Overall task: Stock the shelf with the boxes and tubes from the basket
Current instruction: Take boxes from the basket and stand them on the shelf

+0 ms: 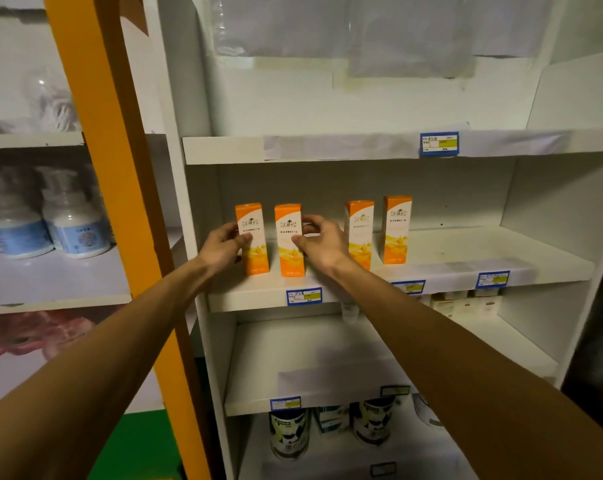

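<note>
Several tall orange-and-white boxes stand upright in a row on the white middle shelf [466, 268]. My left hand [223, 245] grips the leftmost box [255, 251] from its left side. My right hand [322, 242] grips the second box [289, 258] from its right side, thumb on the front. Two more boxes [360, 226] [396, 230] stand further right, apart from my hands. The basket is out of view.
An orange post [120, 188] runs down left of the shelf unit. White bottles [75, 223] fill the neighbouring shelf at left. Dark cans [289, 434] stand on the lowest shelf, small boxes [466, 303] under the middle shelf. Blue price tags [303, 296] line the shelf edges.
</note>
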Demonstrator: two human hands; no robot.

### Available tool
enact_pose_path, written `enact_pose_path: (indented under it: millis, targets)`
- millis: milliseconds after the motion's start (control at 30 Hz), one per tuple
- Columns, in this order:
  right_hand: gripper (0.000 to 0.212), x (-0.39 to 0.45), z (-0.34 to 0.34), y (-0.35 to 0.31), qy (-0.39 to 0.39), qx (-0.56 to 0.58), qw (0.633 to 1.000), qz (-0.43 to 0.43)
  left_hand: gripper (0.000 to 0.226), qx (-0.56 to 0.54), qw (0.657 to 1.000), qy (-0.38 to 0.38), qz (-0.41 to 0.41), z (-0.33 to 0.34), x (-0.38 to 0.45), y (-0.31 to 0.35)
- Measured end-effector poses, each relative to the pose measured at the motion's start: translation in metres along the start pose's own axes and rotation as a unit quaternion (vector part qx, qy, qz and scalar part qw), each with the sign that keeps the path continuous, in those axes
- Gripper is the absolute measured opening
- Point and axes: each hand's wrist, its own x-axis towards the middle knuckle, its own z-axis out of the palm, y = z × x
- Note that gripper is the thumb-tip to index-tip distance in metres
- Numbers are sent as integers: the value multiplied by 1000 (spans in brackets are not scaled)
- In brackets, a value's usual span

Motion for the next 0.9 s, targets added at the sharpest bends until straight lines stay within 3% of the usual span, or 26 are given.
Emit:
enact_pose_path:
  millis: [400,633,767,900]
  targets:
    - [56,-19,-1,9,-29,-29,998,47,44,-4,999,-5,-41,13,-11,-4]
    - [18,-45,-44,31,143,-146,979,-9,57,17,999,34,-12,27,-13,-15]
    - [19,-51,-69,42,242,-149,958,26,69,19,998,52,-5,34,-15,-16]
    - [48,-40,-81,52,193,-121,972,56,74,35,997,74,-7,35,-13,-17]
